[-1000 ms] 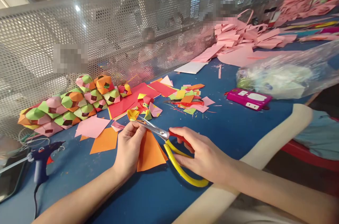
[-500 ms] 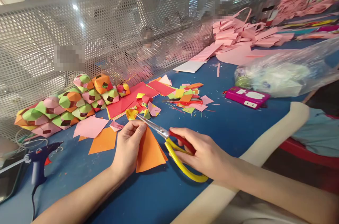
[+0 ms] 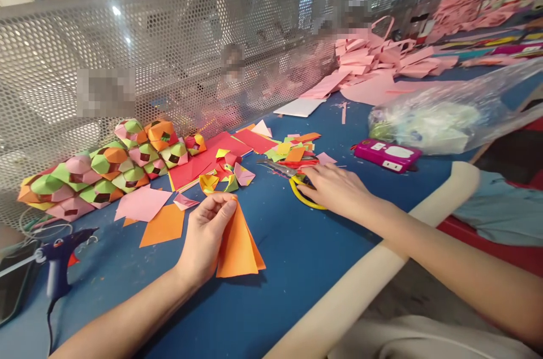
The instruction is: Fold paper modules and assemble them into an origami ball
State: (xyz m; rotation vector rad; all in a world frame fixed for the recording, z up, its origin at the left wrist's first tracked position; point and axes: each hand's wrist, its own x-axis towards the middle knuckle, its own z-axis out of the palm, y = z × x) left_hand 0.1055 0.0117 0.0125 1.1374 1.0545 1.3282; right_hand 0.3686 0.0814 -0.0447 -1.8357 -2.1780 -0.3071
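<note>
My left hand [image 3: 207,223] pinches the top of folded orange paper [image 3: 240,243] between thumb and fingers, and its lower layers hang apart. Over the blue table, my right hand [image 3: 339,186] is on the handles of the scissors [image 3: 307,196], which have a yellow loop. Their metal blades point left, beside a heap of coloured paper scraps [image 3: 292,148]; my fingers partly hide the handles. Small folded yellow paper pieces [image 3: 207,182] and a pink one [image 3: 244,174] sit just beyond my left hand.
Folded paper balls [image 3: 111,160] are stacked along the perforated metal screen [image 3: 169,48]. A glue gun [image 3: 59,260] stands at left. Orange sheets [image 3: 162,226] and red sheets [image 3: 203,160] lie mid-table. On the right are a magenta power strip [image 3: 387,155], a plastic bag [image 3: 441,121] and pink strips [image 3: 369,56].
My right hand has carried the scissors away from the orange paper, forward and right to the scrap heap. My left hand still holds the orange paper in nearly the same place.
</note>
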